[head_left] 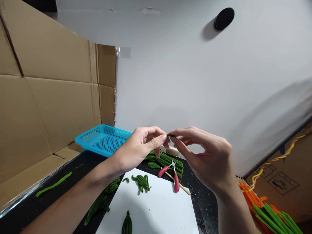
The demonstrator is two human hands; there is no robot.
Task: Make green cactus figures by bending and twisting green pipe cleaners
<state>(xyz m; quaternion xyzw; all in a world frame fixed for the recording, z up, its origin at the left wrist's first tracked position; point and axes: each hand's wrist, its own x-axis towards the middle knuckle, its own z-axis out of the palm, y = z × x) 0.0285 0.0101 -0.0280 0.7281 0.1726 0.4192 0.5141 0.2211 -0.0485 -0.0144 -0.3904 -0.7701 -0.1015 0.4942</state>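
A short piece of dark green pipe cleaner [171, 135] is pinched between the fingertips of both hands above the work surface. My left hand [143, 144] grips its left end between thumb and forefinger. On its right end, my right hand [204, 148] has thumb and forefinger closed. Below them lies a white board [168, 208] bearing a small pile of bent green pipe cleaners [142, 182] and a leaf-shaped green piece [127, 223]. Red-handled pliers [175, 182] rest with spread handles across a thin wooden stick [185, 189] at the board's far right.
A blue mesh basket [85, 139] stands at the back left beside cardboard walls [58, 97]. Behind the board lies a bundle of straight green pipe cleaners [168, 161]. More curled green pieces [97, 206] lie left of it. Orange stems [251, 198] are at the lower right.
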